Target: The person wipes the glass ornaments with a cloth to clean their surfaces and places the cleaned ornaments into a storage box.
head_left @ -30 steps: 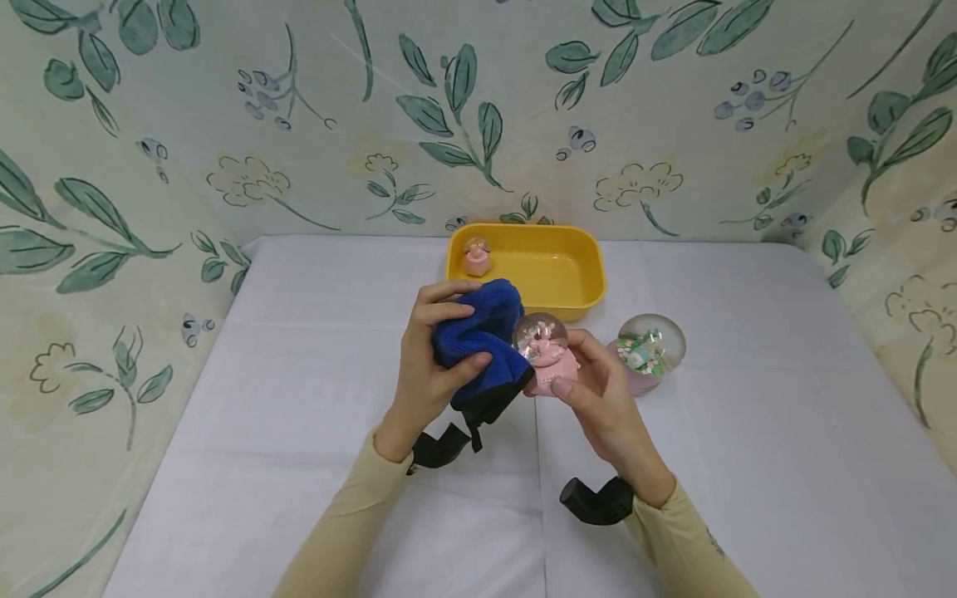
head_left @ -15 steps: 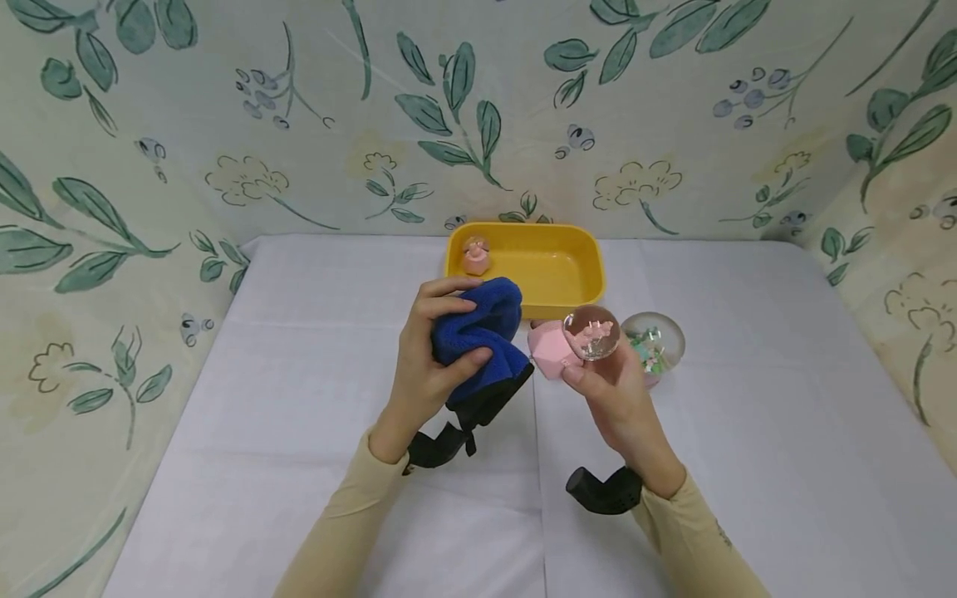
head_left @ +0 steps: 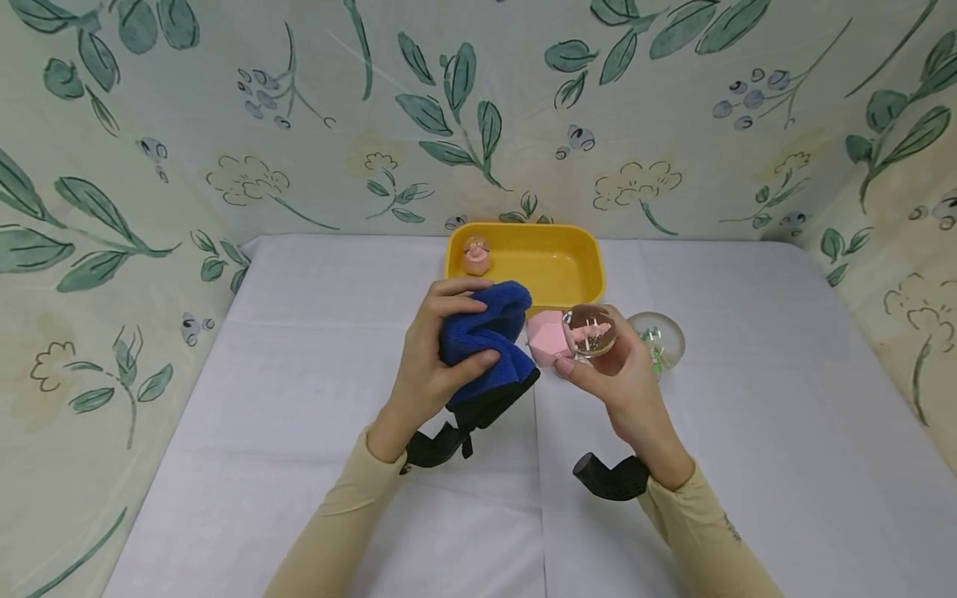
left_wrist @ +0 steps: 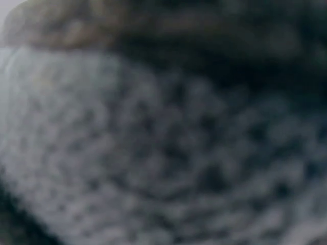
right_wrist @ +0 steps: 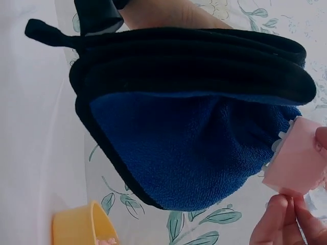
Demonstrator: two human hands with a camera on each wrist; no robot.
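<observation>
A folded blue cloth with black edging (head_left: 486, 336) is gripped by my left hand (head_left: 422, 361), fingers behind it and thumb across its front. My right hand (head_left: 631, 382) holds a small pink snow globe (head_left: 548, 339) on its side, clear dome to the right and faceted base toward the cloth. In the right wrist view the pink base (right_wrist: 296, 155) is right at the edge of the blue cloth (right_wrist: 179, 148), with fingertips (right_wrist: 273, 219) under it. The left wrist view shows only a blurred, fuzzy grey surface close up.
A yellow tray (head_left: 557, 291) stands at the back of the white-covered table (head_left: 299, 332), with another pink snow globe (head_left: 476, 256) in its left end. Behind my right hand is a larger snow globe (head_left: 669, 332), partly hidden. Leaf-patterned fabric (head_left: 463, 116) rises behind the table.
The pink snow globe has gone from upright to lying sideways in my right hand, its dome swung to the right. My left hand and the cloth have shifted only slightly.
</observation>
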